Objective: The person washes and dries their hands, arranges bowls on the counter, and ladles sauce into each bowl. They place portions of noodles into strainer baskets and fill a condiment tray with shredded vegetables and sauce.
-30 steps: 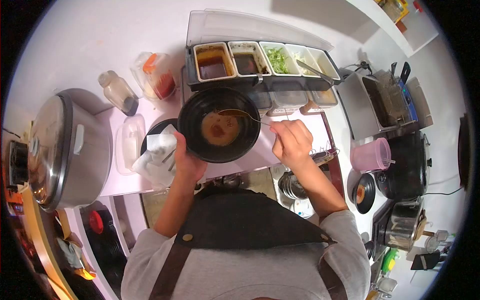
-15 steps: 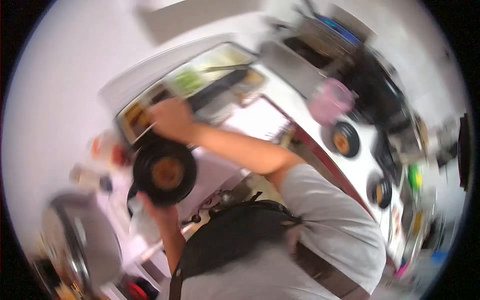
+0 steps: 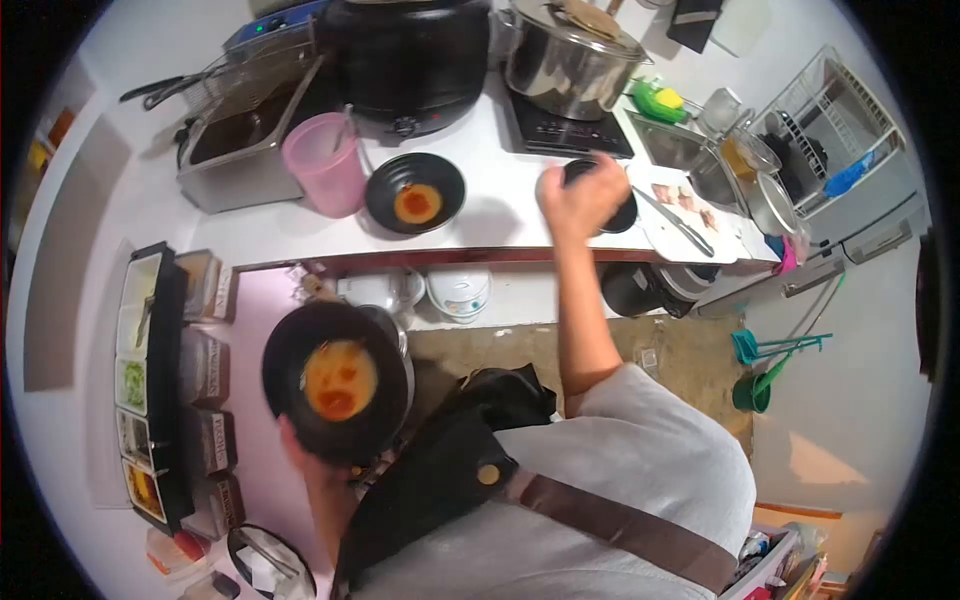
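Right hand [image 3: 583,200] blurred, dark bowl [image 3: 621,216] partly hidden by it, black cooker [image 3: 405,65] cut off at top

The black bowl [image 3: 287,370] looks smooth and glossy, the pink pitcher [image 3: 320,165] smooth, translucent plastic. Shiny metal shows on the stockpot [image 3: 565,78], duller metal on the fryer [image 3: 248,183]. The white counter [image 3: 492,220] is smooth with a slight sheen; the grey shirt [image 3: 640,435] is soft matt cloth, the black apron [image 3: 425,465] matt too

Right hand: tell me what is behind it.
Behind the right hand is a black bowl, its right edge showing. The hand hides the middle, so any contents cannot be seen.
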`<state>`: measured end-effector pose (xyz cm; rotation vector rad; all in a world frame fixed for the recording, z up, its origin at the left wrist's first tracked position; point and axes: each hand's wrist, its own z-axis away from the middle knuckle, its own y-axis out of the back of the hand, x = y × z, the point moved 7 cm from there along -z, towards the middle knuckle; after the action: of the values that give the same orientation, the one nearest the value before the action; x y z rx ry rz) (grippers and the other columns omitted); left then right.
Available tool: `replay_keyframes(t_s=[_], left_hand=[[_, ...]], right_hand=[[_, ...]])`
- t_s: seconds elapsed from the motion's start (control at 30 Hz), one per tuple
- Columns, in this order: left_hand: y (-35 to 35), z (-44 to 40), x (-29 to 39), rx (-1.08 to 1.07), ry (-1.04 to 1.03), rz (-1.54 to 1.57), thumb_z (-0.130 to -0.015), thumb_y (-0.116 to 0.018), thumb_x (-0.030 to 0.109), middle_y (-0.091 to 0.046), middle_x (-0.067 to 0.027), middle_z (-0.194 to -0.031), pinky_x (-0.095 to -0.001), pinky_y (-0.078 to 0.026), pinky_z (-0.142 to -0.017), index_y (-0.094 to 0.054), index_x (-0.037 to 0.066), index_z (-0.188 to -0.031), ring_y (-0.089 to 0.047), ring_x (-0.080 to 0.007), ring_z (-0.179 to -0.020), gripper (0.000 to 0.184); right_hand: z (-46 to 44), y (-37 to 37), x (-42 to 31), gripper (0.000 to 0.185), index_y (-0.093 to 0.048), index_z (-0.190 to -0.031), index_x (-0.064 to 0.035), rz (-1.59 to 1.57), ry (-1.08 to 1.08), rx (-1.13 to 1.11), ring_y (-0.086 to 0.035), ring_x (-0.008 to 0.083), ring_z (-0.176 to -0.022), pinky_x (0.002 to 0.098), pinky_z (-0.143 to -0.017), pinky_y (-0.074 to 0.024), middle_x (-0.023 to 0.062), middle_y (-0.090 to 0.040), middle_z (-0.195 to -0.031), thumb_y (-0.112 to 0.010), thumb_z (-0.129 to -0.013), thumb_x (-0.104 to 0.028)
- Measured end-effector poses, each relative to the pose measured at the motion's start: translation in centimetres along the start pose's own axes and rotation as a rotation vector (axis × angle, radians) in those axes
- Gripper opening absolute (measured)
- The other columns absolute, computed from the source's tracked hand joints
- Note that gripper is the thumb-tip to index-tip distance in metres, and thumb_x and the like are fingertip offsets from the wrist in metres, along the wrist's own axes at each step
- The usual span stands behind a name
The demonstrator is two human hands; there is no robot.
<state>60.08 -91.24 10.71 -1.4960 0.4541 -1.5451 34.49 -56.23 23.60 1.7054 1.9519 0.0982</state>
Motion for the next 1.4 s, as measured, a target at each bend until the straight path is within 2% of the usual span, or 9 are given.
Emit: replay_keyframes(t_s=[0.2,0.27,0.4,0.63,0.9,1.03,1.07,1.17,1.4], left_hand=[[-10.4,-9.7,-16.4,-0.222,0.270,-0.080,-0.091,-0.035,0.045,-0.039,-0.0094,-0.132,-0.0447,-0.027,-0.102,-0.035,0.007,-0.130,-0.037,-0.0259,-0.122,0.054],[-12.0,-11.8,-20.5,-0.095,0.329,-0.159,-0.091,-0.035,0.046,-0.039,-0.0089,-0.132,-0.0481,-0.027,-0.101,-0.033,0.008,-0.131,-0.038,-0.0258,-0.121,0.055],[-12.4,-16.5,-26.1,0.050,0.291,-0.354,-0.091,-0.034,0.049,-0.044,-0.0098,-0.126,-0.0542,-0.038,-0.090,-0.033,0.006,-0.127,-0.046,-0.0273,-0.114,0.057],[-14.6,-20.3,-27.2,0.109,0.101,-0.576,-0.092,-0.036,0.040,-0.057,-0.0157,-0.098,-0.0364,-0.055,-0.054,-0.049,-0.002,-0.109,-0.063,-0.0235,-0.077,0.047],[-16.4,-23.1,-27.3,0.243,0.014,-0.591,-0.089,-0.042,0.045,-0.057,-0.0145,-0.092,-0.0317,-0.054,-0.046,-0.051,-0.004,-0.104,-0.060,-0.0195,-0.064,0.052],[-12.9,-19.5,-26.2,0.104,0.194,-0.443,-0.078,-0.029,0.072,-0.057,-0.0065,-0.095,-0.0378,-0.047,-0.054,-0.050,0.004,-0.112,-0.056,-0.0162,-0.076,0.079],[-13.0,-16.4,-24.0,-0.090,0.337,-0.283,-0.076,-0.028,0.075,-0.055,-0.0064,-0.103,-0.0399,-0.048,-0.059,-0.048,0.007,-0.117,-0.055,-0.0181,-0.085,0.082],[-12.4,-6.9,-15.3,-0.552,0.441,0.188,-0.073,-0.029,0.077,-0.048,-0.0062,-0.123,-0.0453,-0.047,-0.075,-0.040,0.012,-0.129,-0.051,-0.0229,-0.105,0.086],[-0.1,5.3,3.5,-0.100,-0.220,0.078,-0.081,-0.058,0.021,-0.047,-0.0109,-0.122,-0.0382,-0.040,-0.094,-0.038,0.001,-0.126,-0.047,-0.0233,-0.112,0.053]], right_hand=[[5.6,-6.5,25.2,0.052,-0.040,-0.106,0.0077,0.211,-0.722,-0.561,-0.059,0.0324,-0.082,0.0438,-0.071,-0.0471,0.0205,-0.054,-0.082,-0.049,-0.084,-0.038],[8.0,-9.5,25.7,0.041,-0.043,-0.099,0.0086,-0.548,-0.964,-0.842,-0.060,0.0244,-0.059,0.0343,-0.052,-0.0485,0.0160,-0.054,-0.071,-0.043,-0.087,-0.030],[6.9,-8.2,26.6,0.028,-0.046,-0.092,0.0065,-0.639,-0.863,-0.711,-0.055,0.0191,-0.048,0.0296,-0.041,-0.0437,0.0122,-0.053,-0.068,-0.040,-0.087,-0.020],[5.4,0.0,28.3,0.024,-0.049,-0.099,-0.0012,-0.487,-0.764,-0.766,-0.047,0.0101,-0.052,0.0237,-0.043,-0.0424,0.0036,-0.051,-0.075,-0.040,-0.088,-0.021],[4.3,6.2,20.5,0.024,-0.048,-0.104,-0.0013,-0.693,-0.842,-0.785,-0.042,0.0076,-0.043,0.0219,-0.035,-0.0326,0.0023,-0.050,-0.067,-0.039,-0.087,-0.015],[4.4,6.0,12.9,0.036,-0.045,-0.117,0.0038,-0.996,-0.752,-1.000,-0.056,0.0162,-0.086,0.0268,-0.075,-0.0446,0.0104,-0.057,-0.101,-0.043,-0.088,-0.017],[5.2,5.0,11.5,0.042,-0.041,-0.122,0.0068,-1.097,-0.683,-1.124,-0.046,0.0199,-0.110,0.0304,-0.095,-0.0312,0.0142,-0.050,-0.119,-0.045,-0.087,-0.017],[7.4,4.6,2.4,0.043,-0.040,-0.123,0.0068,-1.163,-0.531,-1.346,-0.047,0.0204,-0.109,0.0304,-0.095,-0.0311,0.0135,-0.051,-0.118,-0.045,-0.087,-0.016],[18.2,5.1,-21.8,0.040,-0.046,-0.117,0.0040,-1.275,0.191,-1.993,-0.054,0.0168,-0.091,0.0283,-0.082,-0.0392,0.0107,-0.058,-0.098,-0.040,-0.092,-0.026]])
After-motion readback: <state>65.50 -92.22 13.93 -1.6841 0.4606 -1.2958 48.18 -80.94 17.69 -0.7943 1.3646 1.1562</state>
